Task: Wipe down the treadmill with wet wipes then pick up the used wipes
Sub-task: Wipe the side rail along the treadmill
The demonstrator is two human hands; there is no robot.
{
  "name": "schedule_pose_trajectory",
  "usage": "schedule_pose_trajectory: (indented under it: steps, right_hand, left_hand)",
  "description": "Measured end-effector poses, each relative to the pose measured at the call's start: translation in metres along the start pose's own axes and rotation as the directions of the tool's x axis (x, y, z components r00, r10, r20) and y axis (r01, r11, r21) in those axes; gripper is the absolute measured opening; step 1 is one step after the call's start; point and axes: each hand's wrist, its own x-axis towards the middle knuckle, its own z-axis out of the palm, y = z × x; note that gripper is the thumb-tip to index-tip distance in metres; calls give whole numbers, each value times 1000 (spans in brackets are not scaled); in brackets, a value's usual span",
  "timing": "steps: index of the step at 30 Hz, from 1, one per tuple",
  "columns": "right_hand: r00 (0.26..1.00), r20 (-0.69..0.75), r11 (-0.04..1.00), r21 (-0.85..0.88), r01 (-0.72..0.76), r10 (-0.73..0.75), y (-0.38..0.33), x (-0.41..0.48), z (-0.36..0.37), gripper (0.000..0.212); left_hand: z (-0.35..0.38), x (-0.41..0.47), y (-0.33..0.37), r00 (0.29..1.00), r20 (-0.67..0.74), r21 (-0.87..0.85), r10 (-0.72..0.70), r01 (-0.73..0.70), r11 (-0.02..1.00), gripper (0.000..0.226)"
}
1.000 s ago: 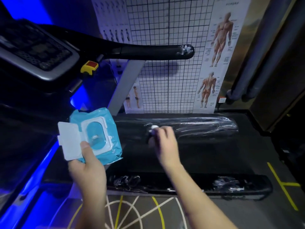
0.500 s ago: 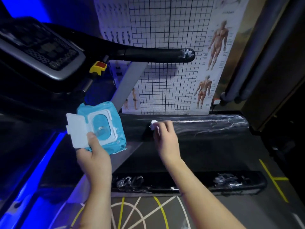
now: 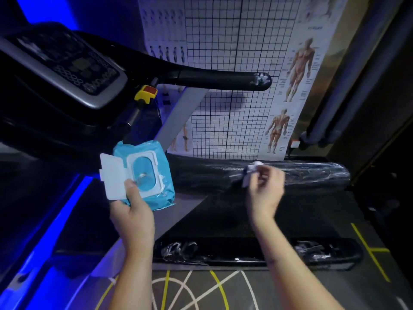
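Note:
My left hand (image 3: 131, 212) grips a blue pack of wet wipes (image 3: 146, 173) from below, its white lid flipped open to the left and my thumb on the opening. My right hand (image 3: 264, 189) pinches a small white wet wipe (image 3: 251, 172), bunched between the fingertips, right over the plastic-wrapped black side rail of the treadmill (image 3: 312, 173). The treadmill's console (image 3: 73, 70) is at the upper left and its black handlebar (image 3: 223, 80) reaches out to the right above both hands.
A yellow and red safety key (image 3: 146, 93) hangs under the console. A grid chart and muscle posters (image 3: 241, 63) cover the wall behind. A second wrapped black rail (image 3: 257, 251) lies nearer me. Yellow and white floor lines (image 3: 190, 289) run below.
My right hand has moved right along the far rail with the wipe. The pack in my left hand has stayed roughly in place with its lid open.

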Motion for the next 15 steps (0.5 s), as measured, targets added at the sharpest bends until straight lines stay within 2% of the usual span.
schedule_pose_trajectory:
  steps: [3, 5, 8, 11, 15]
  right_hand:
    - [938, 272, 975, 110, 194, -217, -35, -48, 37, 18]
    - [914, 320, 968, 101, 230, -251, -37, -58, 51, 13]
    - [942, 248, 973, 19, 229, -226, -21, -45, 47, 16]
    - [993, 78, 990, -100, 102, -94, 11, -18, 21, 20]
    - [997, -57, 987, -151, -55, 47, 64, 23, -18, 18]
  left_hand:
    - [-2, 7, 2, 999, -26, -16, 25, -25, 1000, 39]
    - [-6, 11, 4, 998, -24, -22, 59, -60, 998, 42]
    - [-12, 12, 8, 998, -29, -23, 56, -57, 998, 42]
    - [-16, 9, 9, 999, -37, -26, 38, -39, 999, 41]
    - [-14, 5, 6, 999, -28, -5, 29, -29, 1000, 38]
